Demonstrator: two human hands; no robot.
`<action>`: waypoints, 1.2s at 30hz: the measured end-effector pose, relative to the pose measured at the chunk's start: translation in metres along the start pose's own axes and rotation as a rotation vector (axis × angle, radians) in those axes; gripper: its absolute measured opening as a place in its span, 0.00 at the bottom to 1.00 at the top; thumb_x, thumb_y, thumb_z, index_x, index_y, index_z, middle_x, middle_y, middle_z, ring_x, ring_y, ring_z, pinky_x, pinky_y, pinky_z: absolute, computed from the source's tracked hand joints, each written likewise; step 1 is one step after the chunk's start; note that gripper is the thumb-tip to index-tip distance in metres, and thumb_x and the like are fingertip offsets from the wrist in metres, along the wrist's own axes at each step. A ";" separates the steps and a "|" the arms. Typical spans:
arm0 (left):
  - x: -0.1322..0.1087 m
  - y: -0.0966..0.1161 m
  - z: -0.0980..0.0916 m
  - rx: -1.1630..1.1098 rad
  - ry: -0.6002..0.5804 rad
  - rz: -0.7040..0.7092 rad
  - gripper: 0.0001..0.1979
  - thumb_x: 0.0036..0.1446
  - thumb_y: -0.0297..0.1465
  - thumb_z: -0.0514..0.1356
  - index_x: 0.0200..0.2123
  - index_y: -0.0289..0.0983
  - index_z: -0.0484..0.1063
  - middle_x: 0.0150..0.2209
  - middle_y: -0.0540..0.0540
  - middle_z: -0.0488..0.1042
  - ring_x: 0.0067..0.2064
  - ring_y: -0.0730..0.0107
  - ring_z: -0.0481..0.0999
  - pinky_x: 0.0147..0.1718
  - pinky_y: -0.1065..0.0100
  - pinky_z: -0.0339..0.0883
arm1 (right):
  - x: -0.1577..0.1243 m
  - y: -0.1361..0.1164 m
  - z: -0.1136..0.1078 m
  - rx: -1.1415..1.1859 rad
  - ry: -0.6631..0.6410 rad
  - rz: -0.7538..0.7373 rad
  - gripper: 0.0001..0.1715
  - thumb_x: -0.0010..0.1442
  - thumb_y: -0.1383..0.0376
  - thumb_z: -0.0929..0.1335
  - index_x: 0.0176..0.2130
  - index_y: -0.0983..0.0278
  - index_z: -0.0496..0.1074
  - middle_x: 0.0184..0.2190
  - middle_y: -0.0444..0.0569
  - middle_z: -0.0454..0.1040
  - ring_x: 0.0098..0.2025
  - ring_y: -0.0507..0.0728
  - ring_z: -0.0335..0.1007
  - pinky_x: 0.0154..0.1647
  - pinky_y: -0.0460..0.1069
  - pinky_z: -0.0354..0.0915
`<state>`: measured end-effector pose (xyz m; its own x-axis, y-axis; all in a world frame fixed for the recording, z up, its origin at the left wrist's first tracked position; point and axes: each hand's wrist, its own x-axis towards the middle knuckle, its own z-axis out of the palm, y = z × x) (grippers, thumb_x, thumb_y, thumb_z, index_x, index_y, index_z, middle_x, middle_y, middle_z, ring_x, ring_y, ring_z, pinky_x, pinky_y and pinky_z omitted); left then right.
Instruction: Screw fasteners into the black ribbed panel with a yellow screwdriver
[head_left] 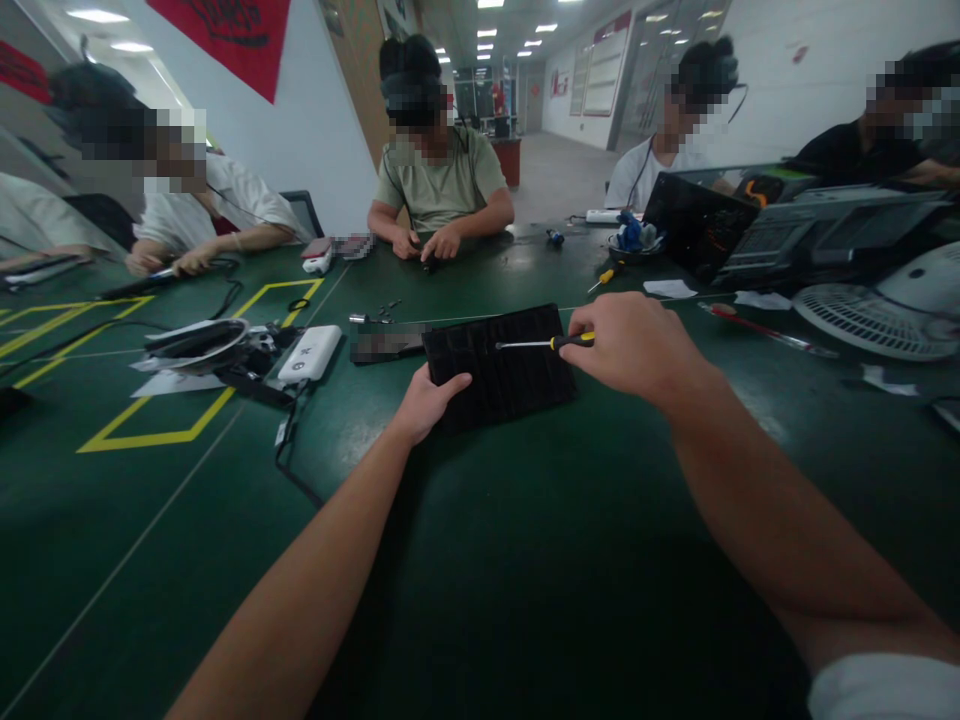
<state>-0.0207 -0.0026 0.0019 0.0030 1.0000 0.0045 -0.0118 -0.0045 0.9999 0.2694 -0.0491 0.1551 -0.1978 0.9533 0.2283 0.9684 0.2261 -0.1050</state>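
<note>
My left hand [430, 403] grips the near left corner of a flat black ribbed panel [517, 385], thumb on its upper face and the other fingers hidden behind it. In my right hand [637, 345] is a screwdriver [529, 345] with a yellow and black handle, held level over the panel. Its tip meets or hovers just above the panel's middle; I cannot tell which. A dark flat piece [386, 345] lies just left of the panel, beside a small metal cylinder [359, 318] and several tiny parts.
A white power bank [310, 354] and a round-framed device [196, 345] with cables lie left. To the right are a white fan [855, 310], a red-handled tool [765, 328] and an open computer case [825, 230]. Another yellow screwdriver [602, 277] lies farther back. Several people sit around the green table [510, 560].
</note>
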 end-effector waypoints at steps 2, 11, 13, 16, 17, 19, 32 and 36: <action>0.000 -0.001 0.000 -0.006 0.002 0.002 0.29 0.46 0.39 0.80 0.51 0.37 0.81 0.52 0.39 0.86 0.57 0.44 0.85 0.65 0.39 0.74 | 0.000 -0.001 -0.001 -0.004 -0.010 0.017 0.14 0.66 0.56 0.72 0.40 0.60 0.87 0.41 0.59 0.84 0.44 0.70 0.78 0.39 0.59 0.65; 0.000 0.001 0.001 -0.010 0.001 0.008 0.29 0.46 0.38 0.80 0.50 0.36 0.80 0.51 0.39 0.86 0.57 0.44 0.85 0.65 0.39 0.74 | -0.003 -0.003 -0.003 -0.003 -0.046 0.020 0.13 0.69 0.56 0.70 0.47 0.59 0.82 0.39 0.57 0.83 0.41 0.67 0.77 0.38 0.56 0.61; -0.001 0.003 0.002 -0.007 0.004 0.003 0.28 0.47 0.37 0.80 0.50 0.37 0.80 0.51 0.39 0.86 0.57 0.45 0.85 0.64 0.40 0.75 | -0.002 -0.002 -0.003 -0.001 -0.057 0.019 0.14 0.70 0.55 0.70 0.45 0.59 0.82 0.39 0.57 0.83 0.41 0.66 0.77 0.37 0.56 0.61; -0.002 0.004 0.002 -0.014 0.001 -0.002 0.28 0.47 0.37 0.79 0.51 0.37 0.80 0.52 0.39 0.86 0.57 0.45 0.85 0.65 0.40 0.74 | -0.002 0.000 -0.002 0.000 -0.064 0.003 0.14 0.71 0.55 0.69 0.48 0.58 0.82 0.39 0.56 0.83 0.41 0.66 0.76 0.37 0.56 0.60; -0.002 0.004 0.002 -0.016 -0.001 -0.004 0.28 0.47 0.37 0.79 0.51 0.37 0.80 0.52 0.39 0.86 0.57 0.45 0.85 0.65 0.40 0.74 | -0.001 0.000 -0.001 0.002 -0.069 -0.008 0.15 0.71 0.55 0.69 0.49 0.58 0.81 0.38 0.55 0.83 0.40 0.66 0.76 0.37 0.55 0.60; -0.002 0.004 0.002 -0.017 -0.003 -0.005 0.28 0.47 0.38 0.79 0.51 0.37 0.80 0.52 0.39 0.86 0.57 0.45 0.85 0.65 0.39 0.74 | -0.001 0.001 -0.001 0.013 -0.078 -0.024 0.14 0.72 0.55 0.69 0.50 0.58 0.81 0.37 0.54 0.83 0.39 0.65 0.76 0.37 0.55 0.60; 0.000 0.001 0.001 0.003 0.005 0.012 0.28 0.47 0.39 0.79 0.50 0.37 0.80 0.52 0.40 0.86 0.56 0.46 0.85 0.64 0.41 0.75 | 0.002 0.004 0.001 0.069 -0.025 -0.003 0.09 0.64 0.58 0.76 0.43 0.59 0.82 0.39 0.53 0.83 0.41 0.64 0.77 0.37 0.55 0.59; -0.001 0.002 0.002 0.005 0.012 0.006 0.29 0.46 0.39 0.80 0.50 0.37 0.80 0.50 0.39 0.86 0.55 0.46 0.85 0.63 0.40 0.75 | 0.003 0.003 0.002 0.047 -0.033 0.005 0.08 0.62 0.62 0.76 0.42 0.59 0.82 0.39 0.52 0.83 0.40 0.63 0.76 0.36 0.55 0.58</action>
<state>-0.0191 -0.0036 0.0039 -0.0095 0.9999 0.0105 -0.0066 -0.0105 0.9999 0.2711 -0.0456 0.1537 -0.1986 0.9603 0.1960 0.9613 0.2298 -0.1517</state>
